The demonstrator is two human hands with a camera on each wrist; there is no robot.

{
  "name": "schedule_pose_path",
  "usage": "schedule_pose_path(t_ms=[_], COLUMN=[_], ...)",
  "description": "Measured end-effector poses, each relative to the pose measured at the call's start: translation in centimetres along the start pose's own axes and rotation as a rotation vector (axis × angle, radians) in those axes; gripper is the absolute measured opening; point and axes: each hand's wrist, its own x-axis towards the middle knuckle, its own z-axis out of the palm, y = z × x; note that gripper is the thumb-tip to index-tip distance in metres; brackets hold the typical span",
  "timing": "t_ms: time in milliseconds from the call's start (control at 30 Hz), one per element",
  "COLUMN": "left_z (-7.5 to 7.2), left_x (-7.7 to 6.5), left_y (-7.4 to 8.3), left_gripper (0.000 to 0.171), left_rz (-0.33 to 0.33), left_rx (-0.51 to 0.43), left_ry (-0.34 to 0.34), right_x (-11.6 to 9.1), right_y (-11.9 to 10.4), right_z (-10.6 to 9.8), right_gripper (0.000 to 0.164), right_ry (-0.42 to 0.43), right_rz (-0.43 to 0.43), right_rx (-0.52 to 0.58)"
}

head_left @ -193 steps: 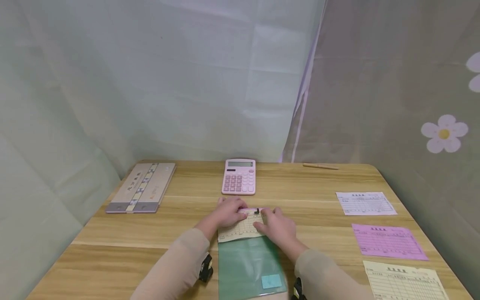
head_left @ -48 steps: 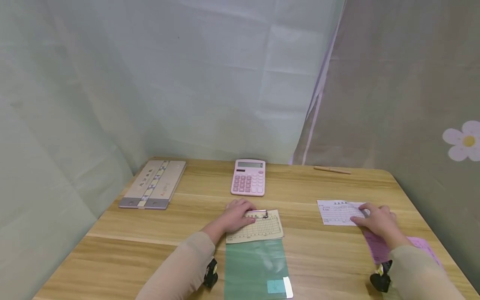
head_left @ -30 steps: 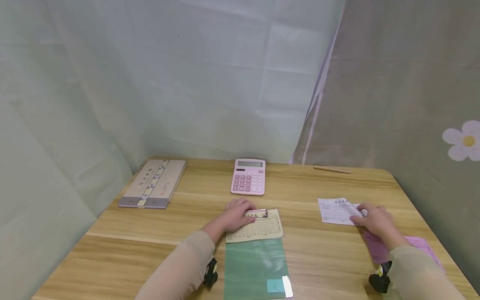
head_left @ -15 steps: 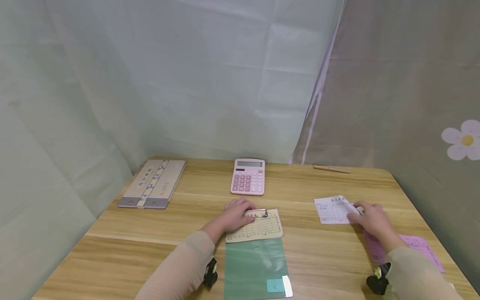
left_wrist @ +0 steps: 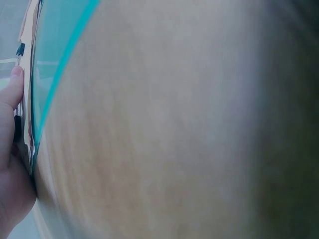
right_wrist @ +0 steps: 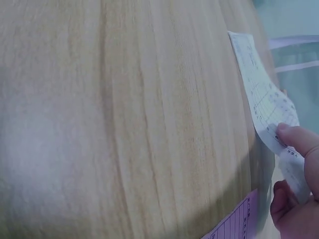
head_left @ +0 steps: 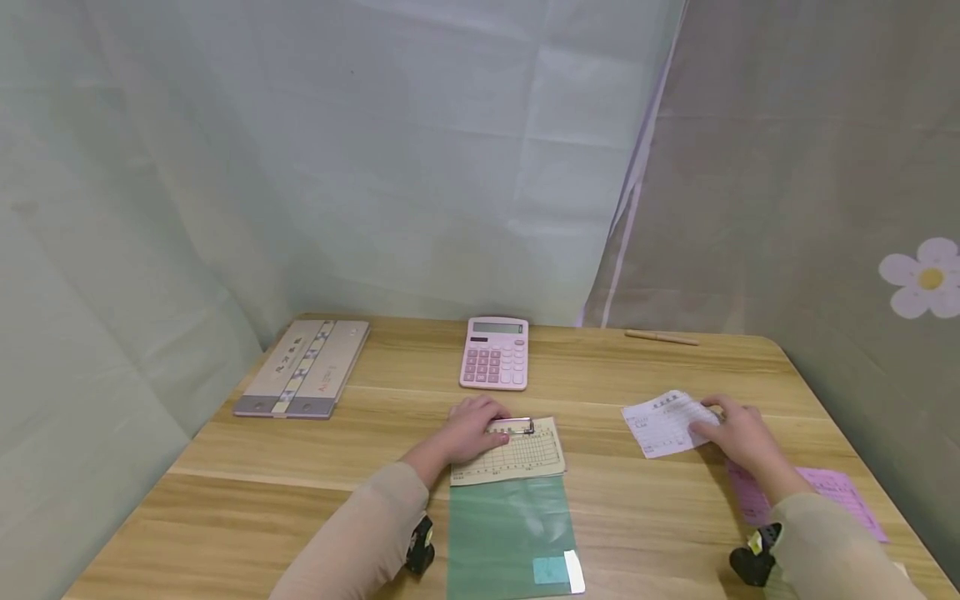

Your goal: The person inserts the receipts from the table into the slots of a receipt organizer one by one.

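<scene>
White slip, now partly lifted and turned, right fingers pinching its edge, left fingers gripping clipboard

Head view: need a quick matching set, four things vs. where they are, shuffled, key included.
Things
1. White slip
2. Clipped yellow form
3. Calculator
4. Pink slip

Places
A. Near the far edge of the table
B. Partly hidden by the right sleeve
C. Pinched by the right hand
D. Partly covered by the left hand

Pairs: 1-C, 2-D, 3-A, 4-B
</scene>
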Motion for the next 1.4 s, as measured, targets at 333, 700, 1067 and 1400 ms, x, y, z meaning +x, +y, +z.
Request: schedule_pose_path(t_ms=[333,700,1067,1400], left_z=[0.0,0.3,0.1,0.0], left_x=[0.0,0.1,-0.1,-0.1], left_y=[0.0,-0.2,0.0,0.1], left_gripper=[0.035,0.034,0.034,0.034], left_rz=[0.000,-0.008,-0.005,-0.005], left_rx=[-0.004,-0.002,-0.007,-0.009], left_ry=[0.003,0.001,0.002,0.001], right_x=[0.4,0.4,0.4,0.4], right_y=[0.3,0.5,-0.8,-1.5], right_z=[0.5,0.8,1.1,1.8], right_gripper=[0.061,0.063,0.064,0.045], right_ry=[0.006,-0.022,-0.061,-0.124], right_rz=[-0.046,-0.076,-0.048,-0.044], right_rx=[0.067,0.171,0.179,0.299])
